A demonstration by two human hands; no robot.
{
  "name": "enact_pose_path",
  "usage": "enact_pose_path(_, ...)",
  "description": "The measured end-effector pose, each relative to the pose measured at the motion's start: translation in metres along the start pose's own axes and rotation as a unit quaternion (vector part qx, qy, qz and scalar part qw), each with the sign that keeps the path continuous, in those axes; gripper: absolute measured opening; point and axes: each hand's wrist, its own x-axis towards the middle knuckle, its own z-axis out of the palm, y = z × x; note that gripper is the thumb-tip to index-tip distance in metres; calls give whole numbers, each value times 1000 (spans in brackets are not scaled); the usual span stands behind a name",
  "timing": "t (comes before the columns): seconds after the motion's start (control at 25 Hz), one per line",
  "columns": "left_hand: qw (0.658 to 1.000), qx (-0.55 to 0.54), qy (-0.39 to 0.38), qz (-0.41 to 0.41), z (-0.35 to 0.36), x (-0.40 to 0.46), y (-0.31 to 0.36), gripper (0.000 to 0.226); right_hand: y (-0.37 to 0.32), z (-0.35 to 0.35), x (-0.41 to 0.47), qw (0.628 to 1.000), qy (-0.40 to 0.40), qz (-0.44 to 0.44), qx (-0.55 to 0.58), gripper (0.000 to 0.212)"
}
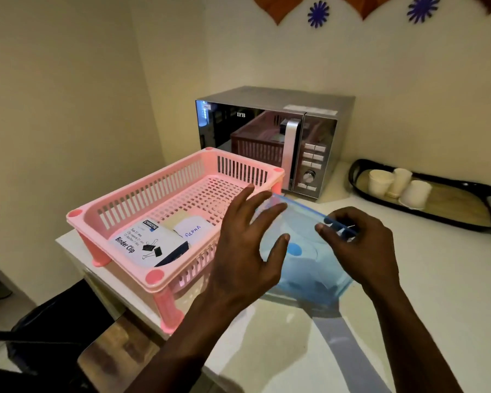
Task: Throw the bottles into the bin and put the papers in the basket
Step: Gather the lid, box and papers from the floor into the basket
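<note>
Two bare arms reach in from the bottom; the left hand [245, 248] has its fingers spread wide, and I cannot tell if they touch the folder; the right hand [357, 245] pinches the top edge of a see-through blue plastic folder [309, 268] with fingers and thumb; the folder is tilted, above the white counter [437, 279], just right of the pink basket [142, 208]; inside the basket lie a binder clip box [150, 243] and a white paper [193, 229] with blue writing; behind the basket stands a silver microwave [270, 140]; to the right a black tray [462, 219] holds paper cups [397, 187]; a black bin bag [54, 330] sits low on the left.
</note>
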Motion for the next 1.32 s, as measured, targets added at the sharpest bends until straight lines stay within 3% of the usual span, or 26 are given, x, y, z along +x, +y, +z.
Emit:
enact_pose_path(0.12, 997, -49, 47, -40, -24, 22, 9, 52, -11, -5, 13, 983, 78, 49, 156, 7)
enact_pose_path(0.32, 946, -204, -85, -236, -56, 63, -2, 73, -46, 19, 41, 913, -15, 137, 383, 13)
enact_pose_path(0.44, 943, -219, -62, -241, -68, 87, -28, 79, -74, 50, 60, 880, -43, 137, 452, 18)
enact_pose_path(0.56, 902, -278, -33, -329, -76, 112, -62, 65, -92, 90, 76, 869, -56, 184, 457, 34)
enact_pose_path(0.64, 861, -296, -29, -412, -78, 120, -85, 63, -96, 117, 80, 876, -48, 217, 428, 43)
enact_pose_path(0.76, 858, -255, -43, -443, -68, 114, -119, 58, -96, 150, 80, 923, -54, 177, 336, 26)
enact_pose_path(0.8, 864, -236, -40, -443, -64, 111, -130, 58, -94, 159, 78, 953, -68, 133, 262, 26)
enact_pose_path(0.88, 877, -187, -37, -441, -59, 106, -150, 62, -84, 175, 78, 994, -103, 2, 29, 51)
enact_pose_path(0.96, 890, -111, -54, -439, -57, 105, -167, 66, -74, 185, 79, 975, -153, -60, -149, 75)
enact_pose_path(1.04, 895, -67, -81, -434, -54, 106, -181, 66, -67, 191, 85, 952, -227, -61, -196, 90)
enact_pose_path(1.2, 895, 19, -160, -416, -46, 112, -201, 84, -66, 195, 102, 881, -326, -88, -331, 93)
enact_pose_path(1.32, 891, 98, -225, -381, -38, 112, -213, 85, -73, 197, 105, 843, -340, -70, -410, 90)
